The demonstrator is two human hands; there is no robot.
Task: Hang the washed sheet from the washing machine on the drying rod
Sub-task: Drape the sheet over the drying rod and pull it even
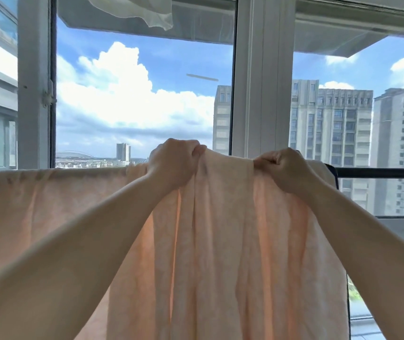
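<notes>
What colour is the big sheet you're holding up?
The sheet is pale peach-pink, plain with no pattern, seen best in the head view.

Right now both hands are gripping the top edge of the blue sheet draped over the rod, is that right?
Not quite: the sheet is pale peach, not blue. The head view shows the left hand and right hand both gripping its top edge over the rod.

The large cotton sheet [220, 241] is pale peach-pink, plain and unpatterned, glowing warmer orange where light passes through its folds. The horizontal metal drying rod [380, 172] is black. The window frames [254, 82] are white, and a sheer white cloth [142, 11] hangs above.
</notes>
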